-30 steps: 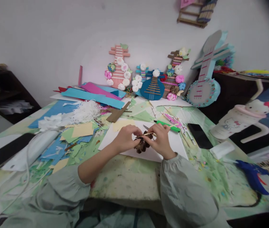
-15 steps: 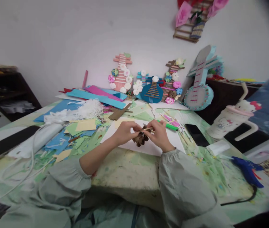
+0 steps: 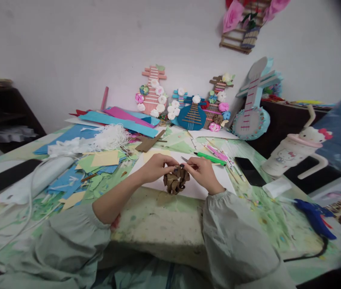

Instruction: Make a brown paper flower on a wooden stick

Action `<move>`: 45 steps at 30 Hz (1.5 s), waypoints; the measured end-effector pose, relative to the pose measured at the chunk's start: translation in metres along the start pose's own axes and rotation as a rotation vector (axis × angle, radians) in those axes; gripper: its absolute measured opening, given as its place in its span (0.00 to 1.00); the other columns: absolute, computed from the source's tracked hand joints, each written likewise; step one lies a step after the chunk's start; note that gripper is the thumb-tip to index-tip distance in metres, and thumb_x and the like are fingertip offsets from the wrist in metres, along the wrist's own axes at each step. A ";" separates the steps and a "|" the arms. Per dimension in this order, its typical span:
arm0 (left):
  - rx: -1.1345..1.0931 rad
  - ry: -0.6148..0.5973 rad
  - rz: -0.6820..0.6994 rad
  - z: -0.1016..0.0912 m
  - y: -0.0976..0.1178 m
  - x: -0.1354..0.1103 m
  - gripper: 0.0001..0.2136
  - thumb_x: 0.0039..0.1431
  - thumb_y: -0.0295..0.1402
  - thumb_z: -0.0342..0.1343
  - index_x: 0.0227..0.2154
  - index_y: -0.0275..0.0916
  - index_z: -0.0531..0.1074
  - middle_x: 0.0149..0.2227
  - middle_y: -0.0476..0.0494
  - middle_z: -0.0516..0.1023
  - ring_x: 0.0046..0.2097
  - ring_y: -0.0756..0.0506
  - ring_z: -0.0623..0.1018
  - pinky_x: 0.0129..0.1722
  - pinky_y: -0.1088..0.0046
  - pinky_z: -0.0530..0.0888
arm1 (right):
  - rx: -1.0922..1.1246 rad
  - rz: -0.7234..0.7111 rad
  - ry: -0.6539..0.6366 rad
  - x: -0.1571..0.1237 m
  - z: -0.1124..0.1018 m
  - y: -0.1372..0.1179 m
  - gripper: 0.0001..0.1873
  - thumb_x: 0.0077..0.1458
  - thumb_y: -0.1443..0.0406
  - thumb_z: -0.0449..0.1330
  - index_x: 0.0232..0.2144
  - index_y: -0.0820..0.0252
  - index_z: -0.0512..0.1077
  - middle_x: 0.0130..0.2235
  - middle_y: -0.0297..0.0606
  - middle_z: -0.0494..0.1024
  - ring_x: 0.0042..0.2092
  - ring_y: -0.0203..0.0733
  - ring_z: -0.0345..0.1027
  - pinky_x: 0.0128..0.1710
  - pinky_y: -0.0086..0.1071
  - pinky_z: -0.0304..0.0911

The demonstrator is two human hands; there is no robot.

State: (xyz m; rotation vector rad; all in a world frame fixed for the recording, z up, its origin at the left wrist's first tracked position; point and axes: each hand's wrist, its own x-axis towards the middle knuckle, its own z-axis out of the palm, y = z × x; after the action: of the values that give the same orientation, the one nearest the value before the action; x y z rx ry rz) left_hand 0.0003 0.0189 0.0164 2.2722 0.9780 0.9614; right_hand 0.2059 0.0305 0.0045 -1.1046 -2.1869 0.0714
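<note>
A brown crumpled-paper flower with curled petals is held up over a white sheet of paper. The thumb and fingers of my left hand pinch its upper left edge. At its upper right, my right hand is closed with thumb and fingertips on the petals. A thin grey pointed tip shows just left of my right fingers; I cannot tell whether that hand holds it. Behind my right hand lies a green marker on the sheet.
Paper scraps, white string and a white power strip cover the left side. At right are a phone, a tumbler and a blue glue gun. Paper instruments stand along the wall.
The flower has turned so its petals show more fully, lower between my hands. My left hand has shifted slightly left. The pale stick seen across the flower is no longer there.
</note>
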 end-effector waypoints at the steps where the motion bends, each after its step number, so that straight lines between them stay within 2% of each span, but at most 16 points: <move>1: 0.001 -0.026 -0.007 -0.002 0.000 0.000 0.09 0.53 0.28 0.53 0.34 0.36 0.77 0.30 0.46 0.79 0.31 0.50 0.73 0.30 0.77 0.66 | 0.002 0.005 -0.013 0.000 0.000 -0.001 0.21 0.57 0.52 0.53 0.19 0.59 0.65 0.21 0.31 0.69 0.24 0.34 0.59 0.31 0.30 0.51; 9: 0.013 -0.126 -0.034 -0.006 0.004 0.000 0.09 0.50 0.28 0.55 0.34 0.35 0.77 0.31 0.46 0.78 0.31 0.51 0.71 0.31 0.78 0.65 | -0.036 0.002 -0.063 -0.001 -0.001 -0.003 0.23 0.58 0.51 0.50 0.18 0.60 0.65 0.19 0.33 0.67 0.23 0.33 0.55 0.26 0.29 0.46; 15: 0.029 -0.175 -0.026 -0.004 0.003 -0.001 0.08 0.51 0.29 0.53 0.31 0.33 0.76 0.26 0.47 0.75 0.29 0.52 0.68 0.29 0.79 0.64 | -0.105 0.029 -0.127 -0.003 -0.001 -0.006 0.22 0.58 0.54 0.51 0.17 0.60 0.63 0.20 0.33 0.67 0.24 0.33 0.56 0.26 0.29 0.44; 19: 0.048 -0.154 -0.014 -0.001 0.003 -0.001 0.08 0.52 0.30 0.53 0.27 0.33 0.75 0.24 0.48 0.74 0.28 0.52 0.67 0.29 0.78 0.63 | -0.105 0.036 -0.104 -0.002 -0.002 -0.009 0.22 0.57 0.53 0.51 0.18 0.59 0.65 0.21 0.33 0.69 0.24 0.33 0.57 0.26 0.29 0.44; 24: 0.020 -0.071 -0.045 0.004 0.002 -0.001 0.10 0.55 0.33 0.50 0.27 0.33 0.75 0.24 0.48 0.74 0.27 0.52 0.68 0.27 0.79 0.62 | -0.087 0.055 -0.093 -0.002 0.000 -0.009 0.22 0.57 0.52 0.52 0.18 0.59 0.66 0.20 0.34 0.69 0.24 0.34 0.57 0.26 0.29 0.44; 28: 0.035 -0.014 -0.037 0.007 0.001 -0.002 0.07 0.51 0.30 0.53 0.24 0.34 0.74 0.22 0.50 0.73 0.26 0.53 0.68 0.27 0.79 0.63 | -0.051 0.037 -0.082 -0.003 0.002 -0.010 0.21 0.58 0.55 0.52 0.18 0.59 0.66 0.20 0.34 0.69 0.25 0.35 0.59 0.27 0.30 0.46; 32: 0.112 0.064 -0.014 0.010 0.003 -0.003 0.05 0.48 0.27 0.54 0.21 0.35 0.72 0.21 0.52 0.73 0.26 0.53 0.68 0.28 0.79 0.62 | 0.011 0.011 -0.037 -0.003 0.001 -0.013 0.16 0.54 0.58 0.57 0.19 0.60 0.67 0.22 0.31 0.72 0.26 0.34 0.62 0.34 0.32 0.47; 39: 0.234 0.119 -0.005 0.015 0.011 -0.003 0.03 0.45 0.25 0.53 0.23 0.35 0.72 0.23 0.49 0.73 0.28 0.51 0.70 0.30 0.76 0.64 | 0.092 0.054 0.029 -0.003 0.000 -0.018 0.12 0.50 0.60 0.62 0.22 0.60 0.67 0.25 0.28 0.73 0.28 0.34 0.64 0.39 0.35 0.46; 45: 0.225 0.137 0.026 0.013 0.018 -0.004 0.04 0.45 0.24 0.53 0.24 0.35 0.71 0.25 0.48 0.73 0.28 0.50 0.70 0.30 0.76 0.65 | 0.089 0.009 0.074 -0.004 -0.002 -0.021 0.13 0.51 0.58 0.62 0.25 0.59 0.66 0.27 0.30 0.72 0.33 0.37 0.64 0.39 0.36 0.46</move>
State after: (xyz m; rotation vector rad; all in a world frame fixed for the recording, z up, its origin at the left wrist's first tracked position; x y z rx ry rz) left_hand 0.0161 0.0022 0.0181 2.4327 1.1697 1.0776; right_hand 0.1943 0.0133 0.0112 -1.0515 -2.0927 0.1287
